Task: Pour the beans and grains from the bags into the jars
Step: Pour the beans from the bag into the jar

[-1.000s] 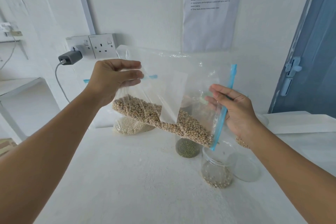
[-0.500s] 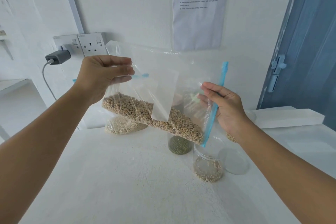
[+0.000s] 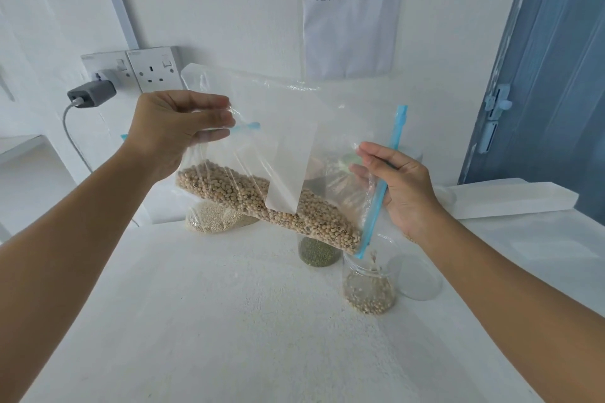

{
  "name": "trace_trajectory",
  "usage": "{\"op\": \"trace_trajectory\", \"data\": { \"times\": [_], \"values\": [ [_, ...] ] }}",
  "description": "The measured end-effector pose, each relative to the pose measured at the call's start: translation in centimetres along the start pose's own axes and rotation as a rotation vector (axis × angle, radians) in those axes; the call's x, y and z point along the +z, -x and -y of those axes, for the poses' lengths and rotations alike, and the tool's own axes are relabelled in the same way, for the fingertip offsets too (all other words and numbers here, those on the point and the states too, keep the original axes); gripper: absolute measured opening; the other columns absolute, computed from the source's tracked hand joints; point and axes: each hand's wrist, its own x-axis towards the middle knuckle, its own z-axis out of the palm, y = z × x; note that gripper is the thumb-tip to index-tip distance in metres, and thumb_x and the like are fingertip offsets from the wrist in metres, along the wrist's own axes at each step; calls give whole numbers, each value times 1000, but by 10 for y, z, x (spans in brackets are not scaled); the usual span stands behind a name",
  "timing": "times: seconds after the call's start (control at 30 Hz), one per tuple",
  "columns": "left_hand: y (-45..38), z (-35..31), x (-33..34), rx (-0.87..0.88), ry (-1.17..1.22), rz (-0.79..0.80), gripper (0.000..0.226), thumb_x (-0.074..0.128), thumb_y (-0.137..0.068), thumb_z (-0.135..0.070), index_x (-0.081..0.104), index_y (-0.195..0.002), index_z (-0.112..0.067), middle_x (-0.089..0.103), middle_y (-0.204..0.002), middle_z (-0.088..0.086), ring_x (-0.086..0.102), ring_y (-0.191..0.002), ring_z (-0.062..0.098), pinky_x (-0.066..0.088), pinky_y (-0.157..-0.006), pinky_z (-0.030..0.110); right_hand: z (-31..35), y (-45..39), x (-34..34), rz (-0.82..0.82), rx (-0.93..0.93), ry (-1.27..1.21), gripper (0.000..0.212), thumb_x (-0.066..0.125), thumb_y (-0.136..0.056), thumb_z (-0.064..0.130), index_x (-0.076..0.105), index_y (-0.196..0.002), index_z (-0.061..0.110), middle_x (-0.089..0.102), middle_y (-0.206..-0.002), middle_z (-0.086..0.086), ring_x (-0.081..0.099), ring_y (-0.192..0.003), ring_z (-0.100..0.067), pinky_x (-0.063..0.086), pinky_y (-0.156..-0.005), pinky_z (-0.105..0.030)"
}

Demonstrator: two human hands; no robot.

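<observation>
**Beans began to fall into the jar**

The tabletop [image 3: 203, 321] filled the lower half of the frame, white and grainy. Above its centre hung the bag [image 3: 278, 154], clear plastic, tilted down toward the right, its beans [image 3: 262, 203] heaped along the low edge and crowding the blue zip strip [image 3: 381, 193] at centre right. The left hand [image 3: 170, 127], at left of centre, pinched the bag's raised corner between thumb and fingers. The right hand [image 3: 399, 186], at right of centre, gripped the zip end with curled fingers, steering the mouth.

Half a second earlier the mouth hung over the jar with no beans seen in the air; now a few showed dropping from the low corner into the jar [image 3: 368, 285], lower right of centre, already holding a shallow layer. That likely meant the pour was under way, with most beans left in the bag.

Just behind stood a second jar [image 3: 316, 253] of green grain, and a bag of pale grain [image 3: 212, 216] lay at centre left. A round lid [image 3: 419, 278] lay just right of the open jar.
</observation>
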Motion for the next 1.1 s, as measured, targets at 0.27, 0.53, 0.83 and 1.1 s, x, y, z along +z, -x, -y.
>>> {"op": "trace_trajectory", "data": {
  "times": [0.27, 0.53, 0.83, 1.1],
  "values": [
    [1, -7, 10, -16, -57, -26, 34, 87, -71, -6, 77, -103, 1, 79, -92, 16, 77, -93, 31, 63, -86, 39, 2, -4, -8, 10, 66, -33, 24, 72, -92, 0, 76, -114, 6, 77, -117, -10, 74, -108, -35, 60, -94, -36],
    [-1, -9, 14, 3, -85, -54, 36, 88, -72, -6, 77, -105, 2, 74, -105, 28, 78, -93, 32, 63, -87, 39, 6, -4, -13, 36, 89, -36, 22, 73, -90, 1, 78, -110, 9, 76, -118, -11, 75, -107, -33, 54, -106, -46],
    [-9, -3, 9, 8, -74, 7, 29, 87, -73, -5, 78, -100, -2, 73, -110, 30, 77, -93, 31, 63, -90, 41, 2, -1, -11, -3, 34, -5, 23, 73, -92, 1, 77, -113, 8, 76, -119, -9, 75, -106, -32, 56, -101, -40],
    [-13, 1, 9, 10, -46, 45, 32, 86, -73, -6, 77, -103, 0, 75, -102, 23, 77, -93, 30, 63, -90, 41, -3, 0, -10, -14, 6, 0, 23, 73, -91, 1, 77, -111, 10, 77, -117, -10, 75, -105, -33, 57, -94, -36]
  ]
}}
